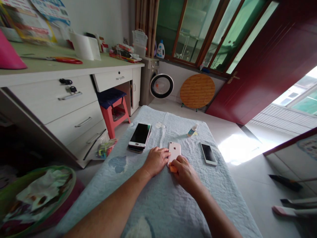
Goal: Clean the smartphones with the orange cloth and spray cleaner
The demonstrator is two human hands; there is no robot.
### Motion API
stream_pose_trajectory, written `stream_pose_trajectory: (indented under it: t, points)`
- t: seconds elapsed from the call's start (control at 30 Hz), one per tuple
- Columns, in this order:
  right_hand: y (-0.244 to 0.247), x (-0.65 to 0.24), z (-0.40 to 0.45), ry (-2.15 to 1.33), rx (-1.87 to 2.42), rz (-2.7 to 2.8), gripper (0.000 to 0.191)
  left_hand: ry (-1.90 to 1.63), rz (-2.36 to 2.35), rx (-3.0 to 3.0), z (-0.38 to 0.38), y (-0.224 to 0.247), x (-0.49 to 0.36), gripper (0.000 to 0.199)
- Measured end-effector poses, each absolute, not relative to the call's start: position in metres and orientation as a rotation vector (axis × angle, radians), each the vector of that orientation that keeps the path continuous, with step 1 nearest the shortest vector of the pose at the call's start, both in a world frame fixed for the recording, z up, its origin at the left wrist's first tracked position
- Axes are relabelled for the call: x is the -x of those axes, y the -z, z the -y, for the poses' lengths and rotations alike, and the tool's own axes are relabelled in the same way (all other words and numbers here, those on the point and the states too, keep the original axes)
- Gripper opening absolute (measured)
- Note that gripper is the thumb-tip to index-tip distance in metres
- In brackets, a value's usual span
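Note:
A pink smartphone [175,150] lies back-up on the light blue quilted cloth, its apple logo and camera showing. My left hand [156,161] rests against its left edge with the fingers stretched out flat, the tips touching the phone. In my right hand [186,173], over the phone's lower end, is a small orange cloth or pad [173,168], gripped by curled fingers and touching the phone's back. Farther left lies a stack of smartphones [140,135], the top one white-framed with a dark screen. To the right are another white smartphone [208,153] and a small spray bottle [192,130].
The quilted cloth [170,122] covers the surface before me. On the left stand a drawer desk [74,99], a red stool [114,114] and a filled waste bin [71,185]. Beyond are a washing machine door [161,86], a round wooden tabletop [197,91] and a red door [252,66].

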State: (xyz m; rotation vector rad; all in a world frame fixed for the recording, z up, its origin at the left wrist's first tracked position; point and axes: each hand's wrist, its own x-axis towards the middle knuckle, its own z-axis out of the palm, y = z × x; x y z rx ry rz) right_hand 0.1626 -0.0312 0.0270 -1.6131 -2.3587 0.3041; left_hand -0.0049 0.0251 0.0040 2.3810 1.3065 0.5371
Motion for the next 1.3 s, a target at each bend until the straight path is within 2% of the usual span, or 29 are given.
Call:
stream_pose_trajectory:
  t: [0.3, 0.7, 0.93, 1.13, 1.2, 1.3]
  points:
    - [-0.03, -0.144, 0.027, -0.259, 1.65, 2.388, 0.013, -0.575, -1.294, -2.381, -0.024, -0.006, 0.006, 0.024]
    - [-0.034, -0.185, 0.041, -0.317, 1.781, 2.319, 0.017, -0.566, -1.312, -2.378, -0.025, -0.002, 0.005, 0.031]
    - [-0.031, -0.166, 0.03, -0.304, 1.705, 2.376, 0.011, -0.543, -1.305, -2.395, -0.025, -0.002, 0.006, 0.033]
    - [-0.031, -0.149, 0.02, -0.35, 1.611, 2.399, 0.011, -0.564, -1.297, -2.372, -0.023, -0.004, 0.007, 0.027]
    - [-0.035, -0.149, 0.019, -0.406, 1.563, 2.403, 0.014, -0.586, -1.31, -2.334, -0.022, -0.005, 0.007, 0.032]
    - [-0.04, -0.153, 0.019, -0.438, 1.518, 2.378, 0.019, -0.608, -1.347, -2.273, -0.021, -0.007, 0.006, 0.054]
